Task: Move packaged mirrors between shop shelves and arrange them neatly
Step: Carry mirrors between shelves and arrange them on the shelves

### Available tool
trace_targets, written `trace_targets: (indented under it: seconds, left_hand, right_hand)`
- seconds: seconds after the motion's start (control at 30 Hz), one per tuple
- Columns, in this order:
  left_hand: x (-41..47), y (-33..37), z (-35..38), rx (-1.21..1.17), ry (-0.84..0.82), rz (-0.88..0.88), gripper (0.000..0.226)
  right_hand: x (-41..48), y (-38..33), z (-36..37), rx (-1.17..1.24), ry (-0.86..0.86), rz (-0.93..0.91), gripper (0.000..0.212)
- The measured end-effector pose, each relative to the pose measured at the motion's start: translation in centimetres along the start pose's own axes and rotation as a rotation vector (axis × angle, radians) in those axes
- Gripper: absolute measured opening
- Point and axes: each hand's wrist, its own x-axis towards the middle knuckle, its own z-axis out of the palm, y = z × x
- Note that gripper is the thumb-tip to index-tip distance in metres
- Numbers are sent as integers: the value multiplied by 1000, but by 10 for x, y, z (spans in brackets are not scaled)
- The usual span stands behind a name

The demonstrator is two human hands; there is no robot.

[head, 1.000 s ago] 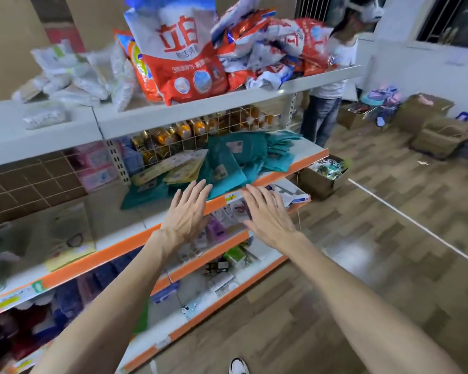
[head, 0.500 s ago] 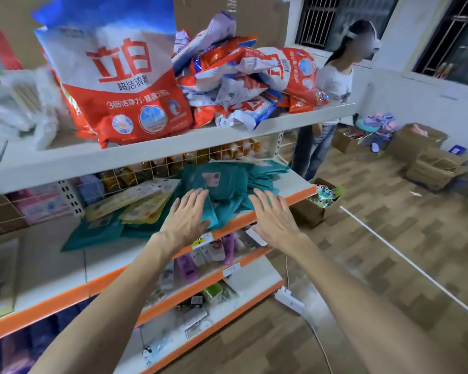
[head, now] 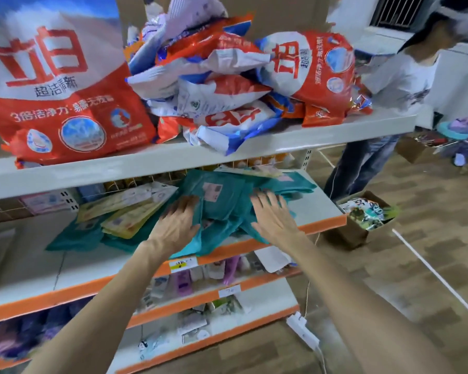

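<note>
A loose heap of teal flat packages (head: 222, 201) lies on the middle shelf (head: 319, 211), some hanging over its orange front edge. My left hand (head: 177, 225) lies flat on the heap's left side, fingers straight. My right hand (head: 272, 215) lies flat on its right side, fingers spread. Several yellow flat packs (head: 130, 209) rest to the left of the heap, partly on top of more teal packages (head: 70, 238).
The top shelf (head: 254, 147) just above my hands carries large red-and-white detergent bags (head: 60, 103). Lower shelves hold small goods. A person (head: 384, 109) stands at the shelf's right end beside an open cardboard box (head: 362, 220). A white power strip (head: 303, 330) lies on the wooden floor.
I have come closer to the shelf and both hands have moved forward, from hovering at the shelf's front edge to lying flat on the teal packages.
</note>
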Motion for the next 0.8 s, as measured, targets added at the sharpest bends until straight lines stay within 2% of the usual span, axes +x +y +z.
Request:
trace_targets:
  seconds: [0.07, 0.17, 0.3, 0.37, 0.47, 0.67, 0.8]
  left_hand:
    - [7, 0, 4, -7, 14, -17, 76]
    - [3, 0, 7, -79, -3, -132, 76]
    - [0, -1, 8, -81, 85, -165, 67]
    - [0, -4, 10, -88, 135, -174, 59]
    - [-1, -10, 16, -123, 145, -203, 54]
    - [-6, -22, 32, -140, 150, -204, 52]
    - [-2, -29, 39, -143, 145, -222, 48]
  right_hand:
    - [17, 14, 8, 14, -6, -21, 78]
    - [38, 15, 18, -2, -5, -58, 71]
    - [61, 3, 41, -2, 66, -171, 63]
    - [70, -5, 51, -12, 101, -231, 52]
    - [75, -20, 63, -5, 89, -340, 43]
    - [85, -22, 77, 52, 37, -431, 55]
    - [95, -25, 76, 59, 61, -469, 51]
